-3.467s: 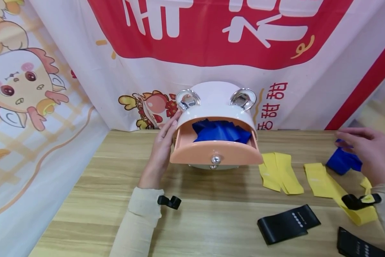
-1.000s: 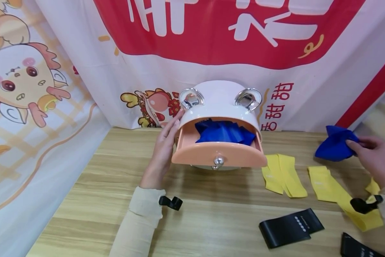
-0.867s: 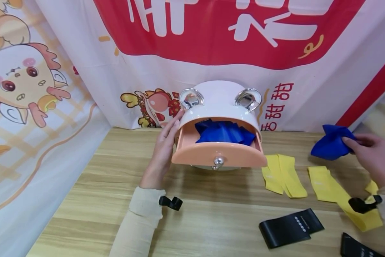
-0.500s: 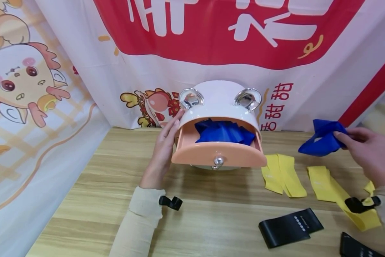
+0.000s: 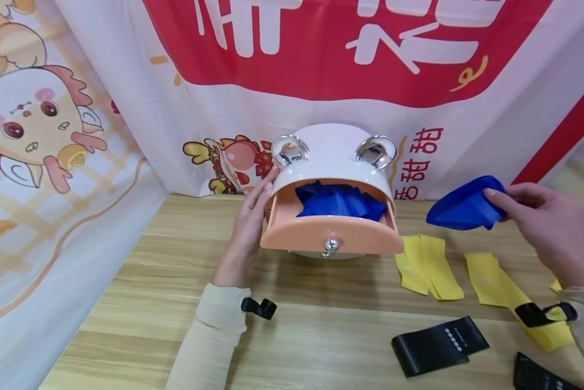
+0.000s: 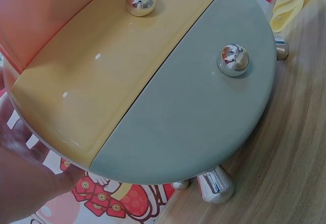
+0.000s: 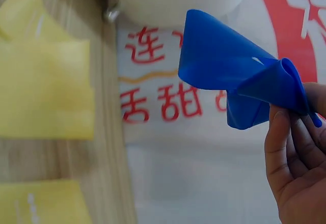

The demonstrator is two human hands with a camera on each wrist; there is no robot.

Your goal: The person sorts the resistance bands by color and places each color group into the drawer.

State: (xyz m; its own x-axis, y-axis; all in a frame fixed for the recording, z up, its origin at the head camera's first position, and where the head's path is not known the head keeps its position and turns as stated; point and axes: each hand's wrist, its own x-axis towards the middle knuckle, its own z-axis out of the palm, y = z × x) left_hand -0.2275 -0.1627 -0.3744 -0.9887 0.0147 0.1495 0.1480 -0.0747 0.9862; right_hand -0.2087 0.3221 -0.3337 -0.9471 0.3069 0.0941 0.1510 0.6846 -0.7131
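A small storage cabinet with a white domed top (image 5: 333, 157) and silver ears stands on the table. Its coral top drawer (image 5: 297, 235) is pulled out, holding crumpled blue bands (image 5: 338, 201). My left hand (image 5: 245, 227) rests along the cabinet's left side. In the left wrist view, the yellow drawer (image 6: 97, 76) and grey-green drawer (image 6: 178, 117) below are closed. Right of the cabinet, my right hand (image 5: 550, 227) pinches a blue resistance band (image 5: 467, 206) between thumb and fingers, raised above the table. The right wrist view shows this folded, twisted band (image 7: 219, 56) up close.
Yellow bands (image 5: 435, 265) lie right of the cabinet, with another yellow band (image 5: 487, 279) farther right under the right wrist. A black band (image 5: 433, 346) and a second black band (image 5: 540, 374) are near the front right. A printed curtain (image 5: 224, 108) hangs behind the table.
My right hand has taken up the blue band from the table's right side and moved it left, nearer the cabinet. The left hand stays against the cabinet.
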